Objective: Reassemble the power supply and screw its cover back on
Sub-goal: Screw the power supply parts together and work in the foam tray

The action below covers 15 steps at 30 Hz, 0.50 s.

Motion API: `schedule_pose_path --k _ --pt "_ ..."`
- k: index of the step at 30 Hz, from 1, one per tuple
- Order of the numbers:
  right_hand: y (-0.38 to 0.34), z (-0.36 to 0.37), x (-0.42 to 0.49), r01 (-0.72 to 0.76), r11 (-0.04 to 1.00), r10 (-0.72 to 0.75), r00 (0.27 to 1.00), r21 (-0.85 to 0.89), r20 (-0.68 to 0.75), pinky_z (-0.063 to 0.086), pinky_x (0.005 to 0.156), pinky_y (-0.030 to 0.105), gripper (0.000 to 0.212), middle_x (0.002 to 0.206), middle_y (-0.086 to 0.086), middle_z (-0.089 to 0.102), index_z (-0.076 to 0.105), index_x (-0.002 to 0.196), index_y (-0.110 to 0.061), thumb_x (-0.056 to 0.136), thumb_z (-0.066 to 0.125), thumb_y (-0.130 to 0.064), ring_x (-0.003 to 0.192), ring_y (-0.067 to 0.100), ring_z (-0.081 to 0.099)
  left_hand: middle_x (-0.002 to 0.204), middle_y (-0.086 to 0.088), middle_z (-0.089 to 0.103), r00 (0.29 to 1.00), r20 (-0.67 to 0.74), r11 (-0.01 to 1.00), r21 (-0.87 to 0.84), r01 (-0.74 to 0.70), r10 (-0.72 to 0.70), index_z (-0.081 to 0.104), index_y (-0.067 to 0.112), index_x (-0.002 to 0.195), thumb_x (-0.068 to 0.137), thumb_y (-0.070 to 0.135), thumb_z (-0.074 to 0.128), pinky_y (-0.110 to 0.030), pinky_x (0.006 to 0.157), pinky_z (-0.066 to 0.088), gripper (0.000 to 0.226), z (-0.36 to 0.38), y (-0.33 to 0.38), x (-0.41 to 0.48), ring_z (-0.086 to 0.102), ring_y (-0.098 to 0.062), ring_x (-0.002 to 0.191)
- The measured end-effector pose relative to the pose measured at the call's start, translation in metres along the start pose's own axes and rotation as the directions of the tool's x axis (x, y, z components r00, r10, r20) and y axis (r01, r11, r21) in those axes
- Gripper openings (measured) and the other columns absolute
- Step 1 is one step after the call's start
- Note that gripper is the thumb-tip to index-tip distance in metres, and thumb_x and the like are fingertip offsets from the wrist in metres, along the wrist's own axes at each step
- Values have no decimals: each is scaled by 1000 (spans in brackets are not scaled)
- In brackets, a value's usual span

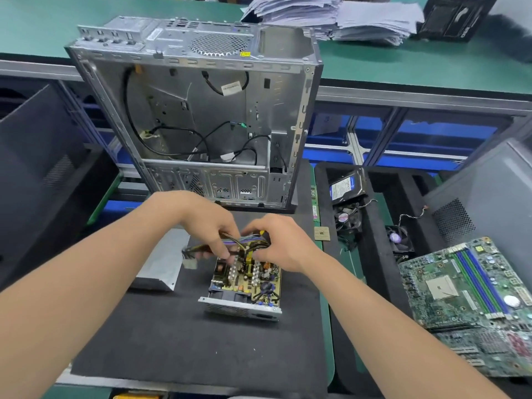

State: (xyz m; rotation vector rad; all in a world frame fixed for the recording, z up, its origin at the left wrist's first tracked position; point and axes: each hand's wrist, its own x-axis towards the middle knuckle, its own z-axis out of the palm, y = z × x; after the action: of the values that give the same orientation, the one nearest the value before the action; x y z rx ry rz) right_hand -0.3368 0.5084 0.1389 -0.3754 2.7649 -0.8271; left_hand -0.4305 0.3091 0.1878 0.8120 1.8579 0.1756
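Observation:
The open power supply [244, 286] lies on a black mat [172, 335], its circuit board bare and its vented metal end plate facing me. Its coloured cable bundle [247, 243] runs across the far end of the board. My left hand [207, 223] grips the bundle from the left, fingers curled round the wires. From the right, my right hand [279, 246] pinches the same wires just above the board. The grey metal cover [161, 263] lies on the mat to the left of the supply, partly behind my left forearm.
An empty computer case [201, 110] stands open right behind the mat. A foam tray [374, 211] to the right holds a hard drive [345, 185] and two fans. A motherboard [466, 286] lies at the far right. A small chip [322, 234] sits by the mat's right edge.

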Motion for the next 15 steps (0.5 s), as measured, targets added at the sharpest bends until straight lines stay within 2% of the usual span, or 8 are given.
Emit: schedule_pose_path --k 2,3,5,6,8,11,13,15 --pt "-1 2 0 45 999 -44 998 -20 48 49 83 37 38 109 0 63 75 120 -31 83 86 -32 104 22 58 77 1 73 998 15 995 -91 -51 53 75 28 99 100 23 67 -26 70 56 9 6 4 -1 67 -18 65" --pt "0 2 0 60 998 -58 996 -25 60 46 77 36 30 103 -1 62 75 112 -31 85 86 -35 99 21 57 76 4 73 998 -8 996 -65 -62 62 73 29 97 100 22 66 -25 71 54 11 7 6 -2 66 -16 66" --pt "3 0 -1 64 998 -64 997 -11 47 39 63 32 15 85 -8 60 69 92 -33 89 82 -38 82 15 55 71 12 72 988 -139 995 87 -52 64 71 36 92 99 27 66 -21 68 47 13 6 7 -4 66 -7 66" --pt "6 -2 -2 53 999 -53 998 1 36 36 59 29 17 79 -10 58 64 87 -34 90 80 -38 75 10 53 68 15 70 972 -224 986 165 -33 70 68 38 89 97 29 67 -19 63 44 12 6 7 -4 64 -3 62" --pt "10 -6 -4 9 1000 -9 1000 21 16 34 56 27 17 75 -11 57 62 88 -35 93 77 -39 68 5 50 66 13 66 910 -396 958 288 -1 120 63 34 84 94 31 69 -24 59 43 12 6 7 -2 60 -3 61" --pt "21 -13 -9 -93 993 95 995 69 -35 38 56 31 15 74 -8 59 59 89 -40 98 71 -41 66 14 53 88 15 68 684 -677 924 382 11 272 66 36 102 90 37 75 -35 82 50 15 6 9 6 62 -6 84" --pt "33 -20 -13 -157 983 165 983 90 -83 45 63 33 13 76 -5 65 62 90 -36 101 66 -43 72 17 60 115 10 62 473 -813 914 404 39 339 59 32 123 86 39 79 -37 99 38 42 10 11 19 57 -14 109" --pt "47 -27 -19 -204 977 211 967 62 -140 47 66 33 19 74 -4 66 63 92 -26 103 62 -41 76 21 63 128 -1 48 243 -895 914 400 67 374 51 27 132 81 36 81 -42 100 31 59 20 16 33 48 -24 120"
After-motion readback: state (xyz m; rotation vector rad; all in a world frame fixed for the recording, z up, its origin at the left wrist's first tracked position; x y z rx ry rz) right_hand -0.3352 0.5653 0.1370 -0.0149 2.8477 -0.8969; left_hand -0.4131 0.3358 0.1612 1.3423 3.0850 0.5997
